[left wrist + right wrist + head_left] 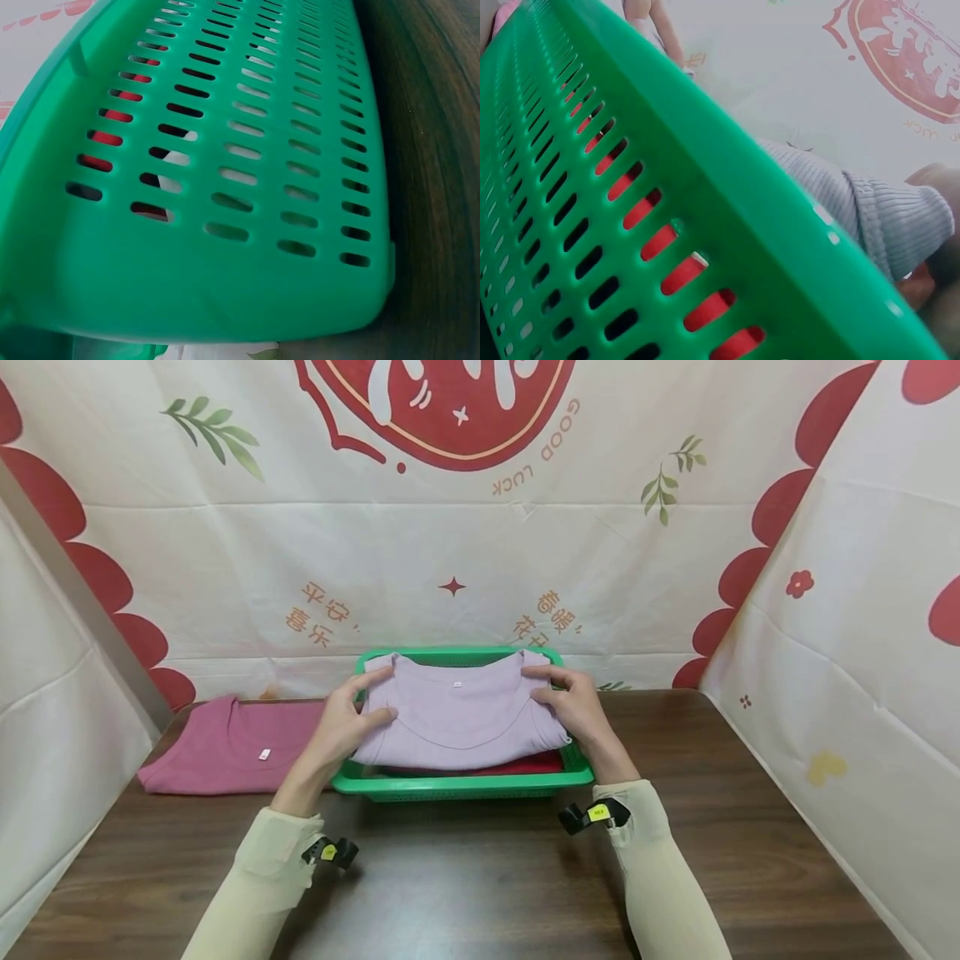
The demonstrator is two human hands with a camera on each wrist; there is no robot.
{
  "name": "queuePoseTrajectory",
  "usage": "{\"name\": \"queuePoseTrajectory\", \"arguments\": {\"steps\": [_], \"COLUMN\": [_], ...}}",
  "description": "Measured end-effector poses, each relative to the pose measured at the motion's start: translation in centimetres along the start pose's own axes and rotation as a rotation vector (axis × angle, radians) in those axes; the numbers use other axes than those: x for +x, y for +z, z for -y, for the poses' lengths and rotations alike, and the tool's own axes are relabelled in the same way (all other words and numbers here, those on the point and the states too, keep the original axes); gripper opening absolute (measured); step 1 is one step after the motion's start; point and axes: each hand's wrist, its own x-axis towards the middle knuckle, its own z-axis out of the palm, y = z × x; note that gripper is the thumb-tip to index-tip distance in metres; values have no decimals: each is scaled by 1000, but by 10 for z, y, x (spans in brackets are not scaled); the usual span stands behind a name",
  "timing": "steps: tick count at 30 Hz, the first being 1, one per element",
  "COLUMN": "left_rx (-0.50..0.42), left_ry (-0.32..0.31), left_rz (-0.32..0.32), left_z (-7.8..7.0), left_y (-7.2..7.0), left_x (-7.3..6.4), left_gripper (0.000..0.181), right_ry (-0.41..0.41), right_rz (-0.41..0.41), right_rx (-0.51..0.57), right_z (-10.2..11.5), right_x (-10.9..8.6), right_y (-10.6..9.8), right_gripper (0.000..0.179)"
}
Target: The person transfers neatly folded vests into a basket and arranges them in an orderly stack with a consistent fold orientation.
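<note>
A folded lilac shirt (pixel 457 718) with a small neck label lies flat across the top of a green perforated basket (pixel 450 789). My left hand (pixel 341 724) holds the shirt's left side, thumb and fingers on the fabric. On its right side, my right hand (pixel 579 706) grips the other edge. The right wrist view shows ribbed cloth of the shirt (pixel 900 221) above the rim, beside the hand (pixel 943 184). Under the shirt, red fabric (pixel 525 763) is inside the basket. The left wrist view is filled by the basket (pixel 187 277), hiding the left hand.
A folded dark pink shirt (pixel 247 743) with a white label lies left of the basket on the brown wooden table (pixel 465 877). A printed white cloth (pixel 450 543) hangs behind the table, with similar cloth along both sides.
</note>
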Motion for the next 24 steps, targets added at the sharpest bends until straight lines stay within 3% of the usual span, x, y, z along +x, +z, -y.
{"name": "queuePoseTrajectory", "arguments": {"steps": [14, 24], "left_rx": [-61, -35], "left_ry": [11, 10], "left_rz": [35, 44], "left_z": [1, 0], "left_y": [0, 1], "left_x": [0, -1], "left_gripper": [64, 62], "right_ry": [-32, -29], "right_rz": [16, 12], "right_rx": [-11, -40], "right_z": [-1, -1], "right_x": [2, 0], "right_y": [0, 1], "right_gripper": [36, 33]}}
